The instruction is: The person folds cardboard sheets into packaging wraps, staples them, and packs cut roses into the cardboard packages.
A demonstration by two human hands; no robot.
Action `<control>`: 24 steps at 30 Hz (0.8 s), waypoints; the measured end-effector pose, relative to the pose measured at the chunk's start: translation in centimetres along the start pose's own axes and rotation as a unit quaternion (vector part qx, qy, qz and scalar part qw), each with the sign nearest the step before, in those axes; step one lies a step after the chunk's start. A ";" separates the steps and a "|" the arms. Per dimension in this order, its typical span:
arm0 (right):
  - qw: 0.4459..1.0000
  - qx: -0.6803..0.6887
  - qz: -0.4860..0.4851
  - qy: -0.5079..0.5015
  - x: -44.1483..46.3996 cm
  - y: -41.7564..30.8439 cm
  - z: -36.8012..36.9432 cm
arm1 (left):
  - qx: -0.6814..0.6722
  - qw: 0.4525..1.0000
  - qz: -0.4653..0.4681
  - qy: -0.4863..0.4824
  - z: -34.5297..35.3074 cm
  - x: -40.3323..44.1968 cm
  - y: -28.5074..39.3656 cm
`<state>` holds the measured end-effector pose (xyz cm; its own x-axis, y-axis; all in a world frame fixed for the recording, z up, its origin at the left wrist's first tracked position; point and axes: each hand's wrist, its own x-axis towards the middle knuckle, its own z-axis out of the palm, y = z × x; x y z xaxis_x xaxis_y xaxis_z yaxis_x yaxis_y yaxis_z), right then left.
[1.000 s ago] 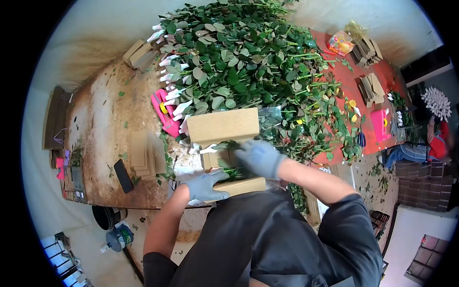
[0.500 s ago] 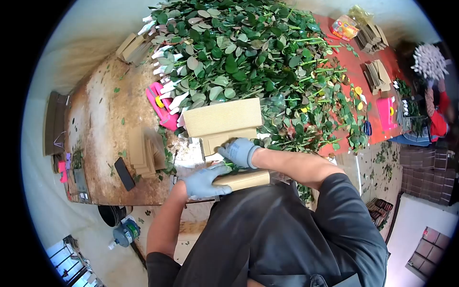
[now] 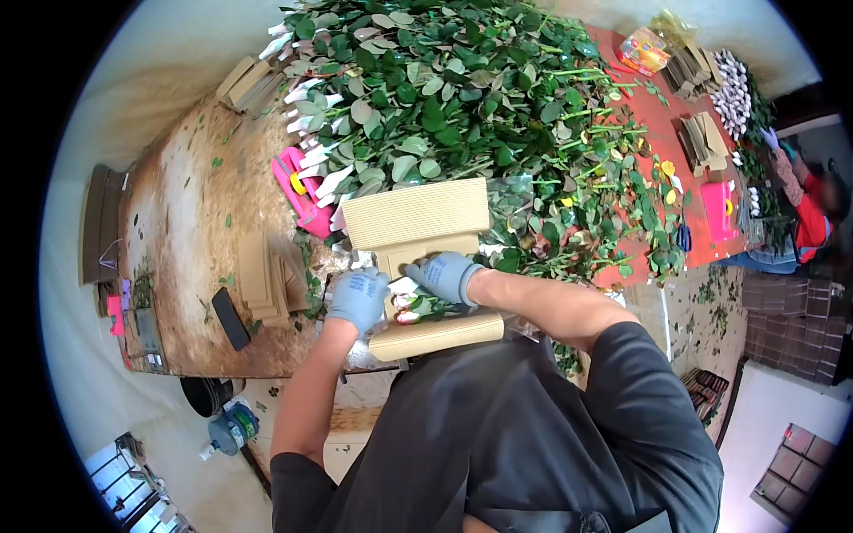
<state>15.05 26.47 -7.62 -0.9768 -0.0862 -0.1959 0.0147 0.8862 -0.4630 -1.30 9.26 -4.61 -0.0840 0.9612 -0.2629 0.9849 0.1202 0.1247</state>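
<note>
An open corrugated cardboard wrap (image 3: 416, 216) lies at the table's front edge, its near flap against the person's apron. Inside it are roses (image 3: 406, 306) with white and pinkish heads at the left and green leaves to the right. My left hand (image 3: 359, 298), in a grey glove, is at the wrap's left end beside the rose heads, fingers curled; what they hold, if anything, is hidden. My right hand (image 3: 444, 275), also gloved, rests over the middle of the wrap with bent fingers, just above the roses. Its fingertips are too small to tell what they grip.
Behind the wrap lies a large pile of leafy rose stems (image 3: 444, 107). A pink tool (image 3: 302, 194), cardboard sheets (image 3: 265, 280) and a black phone (image 3: 231, 320) are at the left. Scissors (image 3: 683, 237) lie right. A co-worker in red (image 3: 813, 222) is at far right.
My left hand has moved from the near flap up to the wrap's left end, uncovering the rose heads. My right hand came left into the wrap. The co-worker's white bunch moved up to the table.
</note>
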 end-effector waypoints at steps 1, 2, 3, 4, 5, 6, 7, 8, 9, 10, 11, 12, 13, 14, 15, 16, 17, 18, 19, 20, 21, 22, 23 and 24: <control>0.999 -0.001 0.012 -0.037 0.1 -0.2 -0.4 | 0.000 1.000 -0.003 0.002 0.0 -0.1 -0.4; 0.997 -0.003 0.025 -0.073 0.2 -0.4 -0.9 | 0.057 0.996 -0.043 -0.049 -0.1 -0.1 -1.0; 0.997 -0.004 0.023 -0.073 0.2 -0.5 -1.1 | 0.113 0.985 -0.083 -0.099 -0.2 -0.2 -1.5; 0.997 -0.015 0.024 -0.076 0.1 -0.7 -1.1 | 0.113 0.985 -0.085 -0.099 -0.3 -0.8 -2.3; 0.996 -0.025 0.026 -0.079 0.0 -0.8 -1.1 | 0.117 0.979 -0.123 -0.111 -0.7 -1.5 -3.5; 0.996 -0.026 0.026 -0.079 -0.1 -0.8 -1.1 | 0.120 0.972 -0.161 -0.122 -1.2 -2.2 -4.6; 0.997 -0.037 0.009 -0.069 -0.2 -0.9 -1.0 | 0.123 0.963 -0.198 -0.134 -2.4 -2.7 -4.6; 0.997 -0.049 -0.008 -0.059 -0.3 -1.0 -0.8 | 0.126 0.964 -0.190 -0.133 -3.4 -2.9 -4.0; 0.997 -0.051 -0.009 -0.058 -0.3 -1.2 -0.7 | 0.127 0.964 -0.191 -0.132 -4.8 -2.8 -2.7; 0.998 -0.046 -0.011 -0.038 -0.3 -1.3 -0.5 | 0.062 0.985 -0.113 -0.116 -6.0 -2.6 -1.0; 0.999 -0.043 -0.011 -0.016 -0.4 -1.4 -0.4 | -0.002 0.995 -0.032 -0.096 -6.7 -2.2 0.3; 0.999 -0.036 -0.014 0.002 -0.2 -1.2 0.2 | -0.087 0.992 0.011 -0.090 -6.1 -1.9 1.2; 1.000 -0.022 -0.010 -0.005 -0.3 -1.1 0.3 | -0.171 0.980 0.057 -0.083 -5.5 -1.5 2.1; 1.000 -0.012 -0.009 -0.006 -0.4 -0.9 0.3 | -0.202 0.968 0.087 -0.119 -5.2 -1.2 2.6; 1.000 -0.003 -0.008 -0.008 -0.5 -0.6 0.4 | -0.227 0.959 0.090 -0.146 -5.1 -1.0 3.0; 0.999 -0.003 0.001 -0.034 -0.7 -0.8 -0.4 | -0.232 0.959 0.088 -0.137 -4.0 -1.0 2.8; 0.999 -0.018 0.010 -0.038 -0.8 -1.0 -0.8 | -0.238 0.959 0.085 -0.128 -3.0 -1.0 2.6; 0.997 -0.040 0.000 -0.068 -1.0 -1.7 -2.6 | -0.236 0.960 0.088 -0.119 -3.6 -0.8 2.9; 0.993 -0.062 -0.009 -0.098 -1.2 -3.0 -4.9 | -0.212 0.961 0.065 -0.167 -4.4 -0.7 3.2; 0.996 -0.036 0.005 -0.079 -0.9 -4.0 -6.4 | -0.188 0.957 0.039 -0.216 -5.0 -0.7 3.5; 0.997 -0.069 -0.026 -0.034 -0.4 -4.4 -7.1 | -0.186 0.959 0.039 -0.210 -5.4 -0.7 3.7; 0.996 -0.061 -0.051 0.040 0.0 -4.9 -8.9 | -0.184 0.957 0.042 -0.221 -5.7 -0.7 3.8; 0.989 -0.052 -0.076 0.115 0.5 -5.2 -10.9 | -0.180 0.955 0.046 -0.232 -5.9 -0.7 3.8; 0.994 -0.051 -0.035 0.093 1.3 -6.0 -14.7 | -0.174 0.969 0.088 -0.153 -2.9 -1.2 2.8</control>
<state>10.51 27.72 7.63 -0.9975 -0.0713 0.0007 -0.0663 0.9231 -0.3789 1.13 9.17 -1.18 0.1820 0.8618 -0.4734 0.8647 0.0890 0.4944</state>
